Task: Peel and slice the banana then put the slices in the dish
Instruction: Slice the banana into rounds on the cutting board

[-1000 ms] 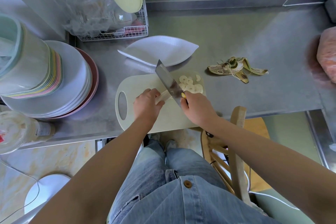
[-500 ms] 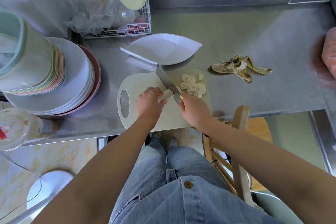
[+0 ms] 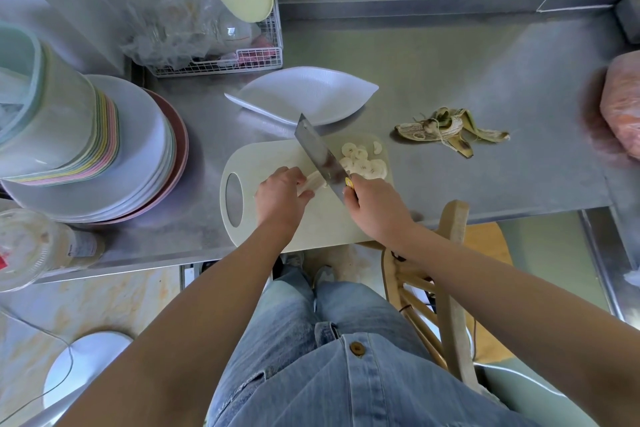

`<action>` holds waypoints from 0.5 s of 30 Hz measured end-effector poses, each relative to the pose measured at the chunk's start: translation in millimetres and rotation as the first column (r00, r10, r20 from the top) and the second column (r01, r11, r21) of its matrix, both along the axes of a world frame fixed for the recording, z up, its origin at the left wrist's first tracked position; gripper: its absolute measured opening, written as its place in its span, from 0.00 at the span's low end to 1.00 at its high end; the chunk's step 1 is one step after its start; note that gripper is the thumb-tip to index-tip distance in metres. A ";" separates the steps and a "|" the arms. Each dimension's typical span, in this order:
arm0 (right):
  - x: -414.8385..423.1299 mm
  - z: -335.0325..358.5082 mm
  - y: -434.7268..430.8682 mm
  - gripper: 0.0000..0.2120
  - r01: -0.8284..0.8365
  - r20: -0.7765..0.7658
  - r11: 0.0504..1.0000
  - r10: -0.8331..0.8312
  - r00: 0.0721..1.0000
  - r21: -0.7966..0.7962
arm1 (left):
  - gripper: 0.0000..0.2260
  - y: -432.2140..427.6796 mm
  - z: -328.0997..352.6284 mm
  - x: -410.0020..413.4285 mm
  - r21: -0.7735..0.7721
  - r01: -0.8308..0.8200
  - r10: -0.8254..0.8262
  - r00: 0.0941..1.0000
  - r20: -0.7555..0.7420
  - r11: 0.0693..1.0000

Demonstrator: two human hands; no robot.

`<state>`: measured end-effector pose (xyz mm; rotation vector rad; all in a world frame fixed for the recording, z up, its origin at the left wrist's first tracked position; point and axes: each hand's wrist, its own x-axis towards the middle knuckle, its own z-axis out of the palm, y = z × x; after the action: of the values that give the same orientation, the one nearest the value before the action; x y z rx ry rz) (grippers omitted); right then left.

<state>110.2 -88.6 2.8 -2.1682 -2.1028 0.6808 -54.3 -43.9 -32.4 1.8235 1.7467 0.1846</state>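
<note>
On the cutting board (image 3: 322, 218) | my left hand (image 3: 280, 196) pinches the banana (image 3: 313, 180) stub | my right hand (image 3: 375, 208) wraps the knife (image 3: 320, 156) | I think: tuck fingers back, cut thin, slow.

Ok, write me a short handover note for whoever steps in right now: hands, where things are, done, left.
Left hand: holds the banana stub on the board.
Right hand: grips the knife, blade angled over the stub.
Slices are piled on the board's far right corner; the peel lies on the counter to the right.
Done: peeling, most slicing.
Left: cut the stub, move the slices to the dish, which holds none.
</note>
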 end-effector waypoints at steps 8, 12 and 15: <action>-2.0 -8.8 0.6 0.10 0.005 0.008 0.999 -0.004 1.000 -0.049 | 0.09 0.5 -0.8 0.4 -0.001 -0.005 0.005 1.000 -0.004 1.000; -5.9 -16.8 -1.1 0.11 0.009 0.002 0.998 -0.008 1.000 -0.055 | 0.09 0.0 -1.6 0.2 0.001 -0.010 0.010 1.000 0.000 1.000; -6.0 -21.9 -3.2 0.12 0.014 0.010 0.999 -0.013 1.000 -0.053 | 0.10 0.0 -1.4 -0.3 0.004 -0.005 0.005 1.000 0.003 1.000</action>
<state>104.2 -91.7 -19.1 -2.2152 -2.0962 0.7342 -54.6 -43.9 -33.8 1.8211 1.7499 0.1925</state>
